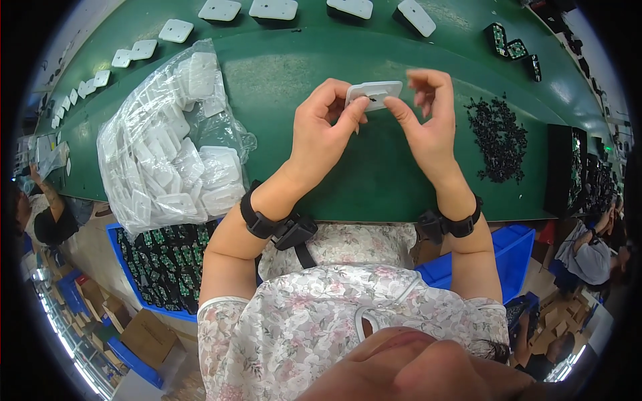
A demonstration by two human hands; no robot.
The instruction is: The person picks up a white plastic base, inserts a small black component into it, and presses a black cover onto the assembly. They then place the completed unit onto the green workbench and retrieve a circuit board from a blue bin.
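Over the middle of the green table point(281, 187), my left hand point(319, 134) pinches a white rounded plastic cover point(386, 88) between thumb and fingers. A small black part point(372, 99) shows on the cover's near side, close to my left thumb. My right hand point(431, 130) is at the cover's right end, its thumb close to the edge and its other fingers raised and apart. Whether that thumb touches the cover, I cannot tell. Right of my right hand lies a loose pile of small black parts point(496, 140).
A clear bag point(117, 167) of white covers lies left. Black housings with white tops point(274, 9) line the back, and open ones with green circuit boards point(515, 49) sit back right. A black box point(559, 170) stands right. Blue bins point(157, 309) flank me below the table edge.
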